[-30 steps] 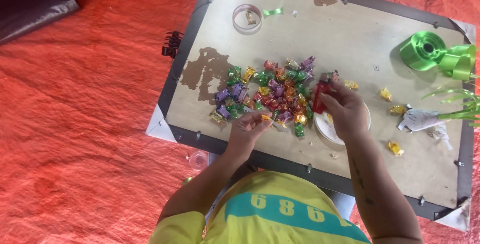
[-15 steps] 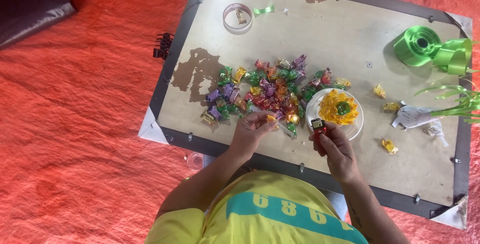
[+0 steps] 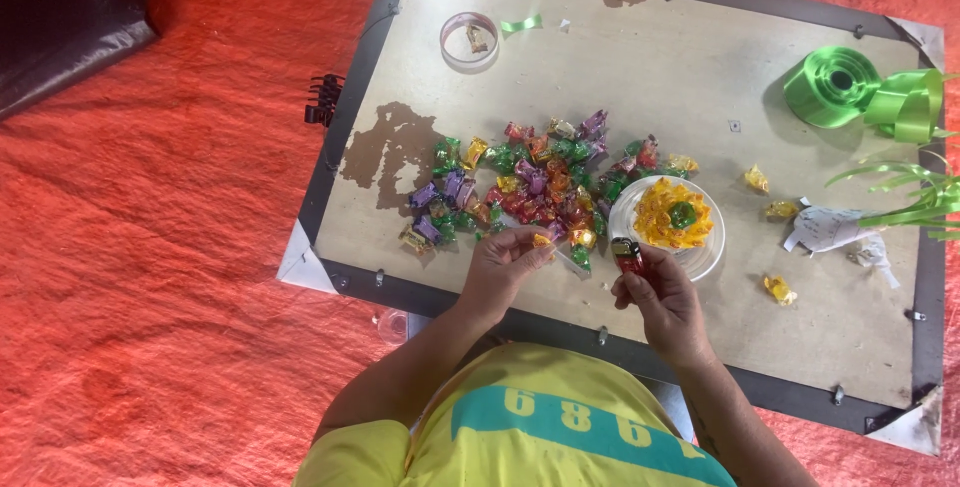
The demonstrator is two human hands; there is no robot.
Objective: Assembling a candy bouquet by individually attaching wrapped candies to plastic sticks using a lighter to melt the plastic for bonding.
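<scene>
Both hands have drawn near since a second ago. Right hand [image 3: 665, 299] grips red sweet [image 3: 627, 251] beside plate [image 3: 700, 259]; left hand [image 3: 503, 265] pinches orange sweet [image 3: 542, 241], clear of pile [image 3: 530, 182] for working.

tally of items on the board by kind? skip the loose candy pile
Green ribbon roll: 1
Clear tape roll: 1
White plate: 1
Stray yellow candies right of the plate: 3
Red candy in right hand: 1
Total: 7

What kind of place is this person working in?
Probably a home craft spot on the floor: a board lies on an orange sheet, with a pile of wrapped sweets and a roll of green ribbon.
</scene>
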